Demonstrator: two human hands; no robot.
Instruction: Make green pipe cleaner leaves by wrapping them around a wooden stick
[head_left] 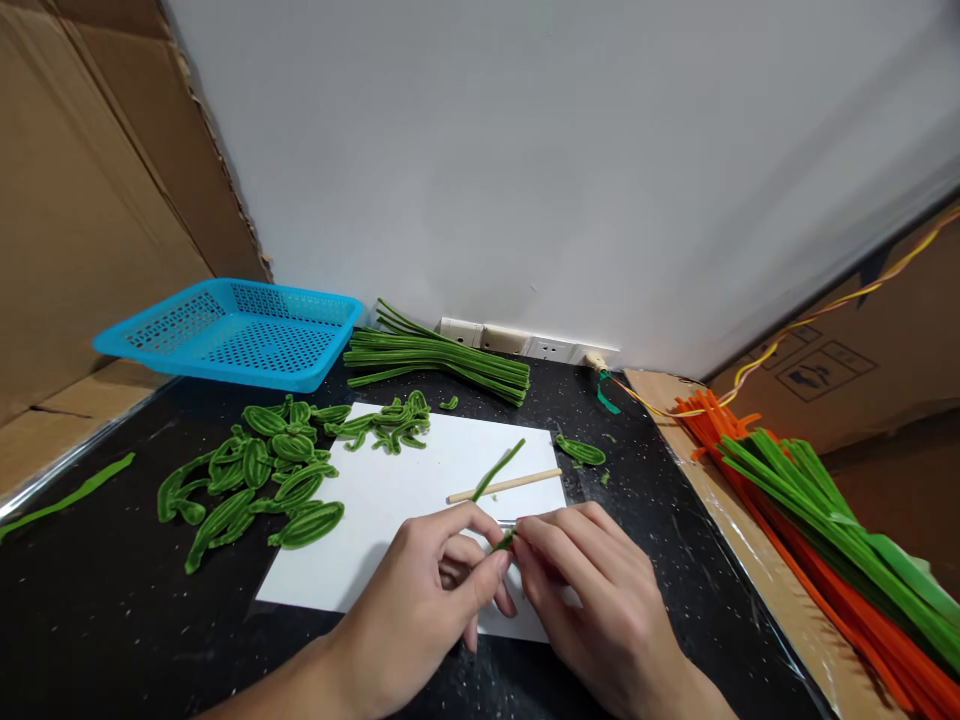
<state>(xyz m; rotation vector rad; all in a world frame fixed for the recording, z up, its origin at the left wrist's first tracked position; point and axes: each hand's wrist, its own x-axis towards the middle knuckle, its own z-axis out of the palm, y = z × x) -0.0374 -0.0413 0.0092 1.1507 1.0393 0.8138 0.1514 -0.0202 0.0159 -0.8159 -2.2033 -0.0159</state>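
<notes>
Over the front of a white sheet of paper [450, 450], my two hands meet fingertip to fingertip. Closed in a pinch, my left hand [427, 580] grips a green pipe cleaner [499, 470], whose free end sticks up and away. My right hand [592, 575] is also closed, its thumb and fingers pinching the near end of the same pipe cleaner; my fingers partly hide that end. A thin metallic edge shows between the hands, too covered to name. Just beyond them, a wooden stick [517, 484] lies across the paper.
Green leaf shapes [292, 450] pile up at left, with smaller curled pieces [394, 420] and one leaf [581, 450] at right. Behind are a blue basket [300, 380], a green pipe cleaner bundle [450, 360] and wall sockets [551, 348]. Orange [795, 570] and green bundles [840, 530] lie right.
</notes>
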